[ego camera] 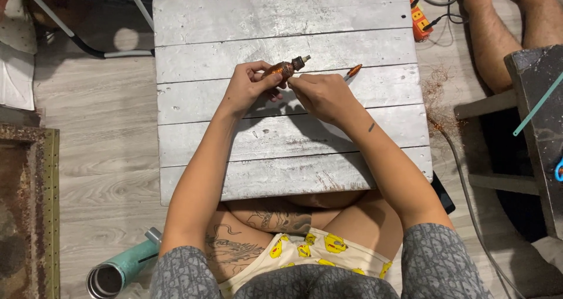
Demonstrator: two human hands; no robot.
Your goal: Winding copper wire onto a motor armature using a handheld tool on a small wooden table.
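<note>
Copper-wound rotor (285, 68) held just above grey plank surface (281, 129), near its far middle. Left hand (249, 88) fingers clenched round rotor; right hand (319, 93) fingers pinch at winding beside it. Orange-handled tool (352, 72) lies just right of rotor. Judged: keep rotor steady, pull fine wire gently.

One head-worn camera looks steeply down from close above onto the grey plank table (281, 152).

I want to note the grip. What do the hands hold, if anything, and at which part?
The left hand holds a small copper-wound part by its near end. The right hand grips an orange-handled tool, its working end hidden by the fingers.
</note>
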